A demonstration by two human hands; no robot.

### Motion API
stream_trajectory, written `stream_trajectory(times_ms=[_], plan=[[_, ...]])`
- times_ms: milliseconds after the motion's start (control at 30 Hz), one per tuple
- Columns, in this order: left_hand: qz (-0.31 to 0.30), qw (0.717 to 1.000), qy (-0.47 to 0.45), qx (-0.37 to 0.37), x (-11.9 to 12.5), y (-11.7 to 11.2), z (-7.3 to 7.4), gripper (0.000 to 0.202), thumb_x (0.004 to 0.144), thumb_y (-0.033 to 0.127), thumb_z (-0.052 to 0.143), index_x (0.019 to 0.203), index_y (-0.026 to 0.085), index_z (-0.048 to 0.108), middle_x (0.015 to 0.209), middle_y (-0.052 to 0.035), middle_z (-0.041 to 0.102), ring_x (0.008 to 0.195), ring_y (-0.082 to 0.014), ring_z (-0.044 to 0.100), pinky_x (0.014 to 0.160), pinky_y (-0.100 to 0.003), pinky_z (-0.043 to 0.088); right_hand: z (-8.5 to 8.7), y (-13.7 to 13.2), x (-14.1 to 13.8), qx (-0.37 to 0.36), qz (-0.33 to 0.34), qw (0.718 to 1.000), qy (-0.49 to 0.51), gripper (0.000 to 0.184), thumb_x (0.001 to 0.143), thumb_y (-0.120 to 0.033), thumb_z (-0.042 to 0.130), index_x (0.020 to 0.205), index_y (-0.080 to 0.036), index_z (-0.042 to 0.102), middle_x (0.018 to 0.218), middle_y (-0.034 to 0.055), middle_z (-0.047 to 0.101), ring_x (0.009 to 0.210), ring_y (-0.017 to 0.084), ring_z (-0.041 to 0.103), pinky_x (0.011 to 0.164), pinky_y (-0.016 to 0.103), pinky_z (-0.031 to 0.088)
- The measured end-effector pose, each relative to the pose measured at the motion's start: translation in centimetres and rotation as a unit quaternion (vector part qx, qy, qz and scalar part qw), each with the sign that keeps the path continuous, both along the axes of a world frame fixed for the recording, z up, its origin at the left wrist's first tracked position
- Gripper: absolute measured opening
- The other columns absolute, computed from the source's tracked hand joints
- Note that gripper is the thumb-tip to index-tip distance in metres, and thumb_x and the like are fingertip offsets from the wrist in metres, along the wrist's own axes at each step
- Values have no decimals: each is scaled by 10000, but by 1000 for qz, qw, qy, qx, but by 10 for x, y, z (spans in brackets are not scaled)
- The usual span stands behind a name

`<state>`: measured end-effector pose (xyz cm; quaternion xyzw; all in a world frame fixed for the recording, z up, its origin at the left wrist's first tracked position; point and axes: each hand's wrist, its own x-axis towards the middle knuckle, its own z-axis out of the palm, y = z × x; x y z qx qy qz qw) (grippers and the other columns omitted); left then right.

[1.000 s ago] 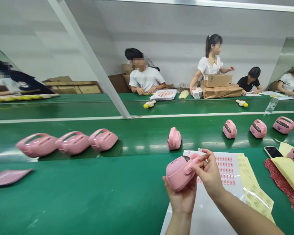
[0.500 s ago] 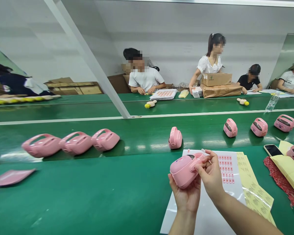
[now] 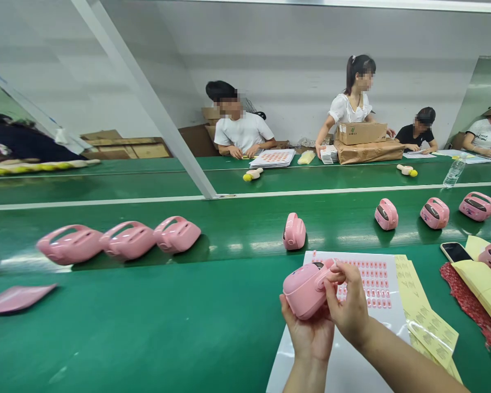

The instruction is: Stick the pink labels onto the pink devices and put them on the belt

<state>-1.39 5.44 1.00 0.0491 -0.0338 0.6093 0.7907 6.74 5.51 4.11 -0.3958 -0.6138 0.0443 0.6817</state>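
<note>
My left hand (image 3: 311,333) cradles a pink toy (image 3: 305,286) from below. The toy is rounded, with a carry handle and a dark panel on top, and leans tilted above a white sticker sheet (image 3: 376,327). Thumb and fingers of my right hand (image 3: 347,300) close on the handle's right side; whether a small sticker lies under them is hidden. Rows of small pink stickers (image 3: 378,284) show on the sheet behind my right hand.
Three pink toys (image 3: 71,244) stand at left on the green belt; another toy (image 3: 294,232) is ahead, several farther right. Yellow sheets (image 3: 429,322), a phone (image 3: 456,251) and red bubble wrap (image 3: 470,305) lie at right. Co-workers (image 3: 243,128) sit across; a post (image 3: 155,114) slants at left.
My right fingers have drawn in and settled lower against the handle; a pale bit seen at their tips before no longer shows clearly. The held toy has barely shifted.
</note>
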Motion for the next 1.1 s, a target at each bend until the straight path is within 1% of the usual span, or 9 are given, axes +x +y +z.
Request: stream_trajectory(times_ms=[100,233,367,533,700,833,900,1000,1100], plan=[[-22,999,-6,29,-2,0,1,489,783,457,458,1108,121,603,1095,-159,654,1001,-227,615,933,-318,430,-1,-2,11,81,-32,985,-147,538,847,-60,428,1329,-232,263,933,91,646,844,213,641,670,365,524],[-3,1000,-1,14,-3,1,3,501,787,430,474,1159,107,564,1059,-169,662,1011,-248,608,898,-330,458,2,-2,24,102,-16,964,-244,608,852,-31,374,1395,-163,136,1052,135,660,971,213,634,699,341,504],[55,997,15,-47,-2,2,6,545,808,414,456,1274,132,453,1000,-166,681,944,-273,637,835,-382,497,5,-2,29,87,4,961,-263,609,856,-30,326,1408,-158,103,1105,136,651,1020,203,618,764,344,489],[50,994,12,-92,-4,2,10,594,800,424,467,1309,128,397,1021,-163,673,923,-269,646,810,-364,512,12,-4,26,81,56,957,-272,639,853,-47,304,1423,-117,23,1161,152,619,1020,201,618,776,332,489],[70,990,22,-119,-6,1,12,526,825,435,440,1266,148,456,945,-141,697,886,-258,661,789,-359,528,19,6,36,80,104,938,-321,613,877,-87,292,1428,-217,58,1260,121,553,1086,219,577,757,332,476],[86,990,41,-102,-5,1,14,493,840,423,430,1238,139,490,997,-166,683,941,-291,640,812,-416,519,19,19,39,6,109,965,-237,566,891,-116,328,1407,-248,135,1142,100,629,956,197,640,794,361,475],[78,993,46,-80,-5,1,12,477,836,426,440,1196,125,529,1029,-182,670,976,-297,626,820,-409,516,18,23,34,-59,120,980,-148,508,897,-162,363,1377,-238,212,1184,115,590,1017,212,609,841,396,473],[62,997,38,-33,-5,2,8,443,825,428,463,1099,109,602,1031,-186,672,992,-288,620,840,-379,507,17,24,22,-139,145,979,-28,417,902,-205,378,1314,-217,314,1193,127,556,1062,219,577,860,404,484],[40,999,18,9,-5,3,4,419,815,409,476,1078,116,620,1035,-171,675,996,-262,621,865,-342,491,16,22,13,-106,145,984,-5,382,880,-171,397,1258,-226,379,1101,107,577,977,208,605,829,394,505]])
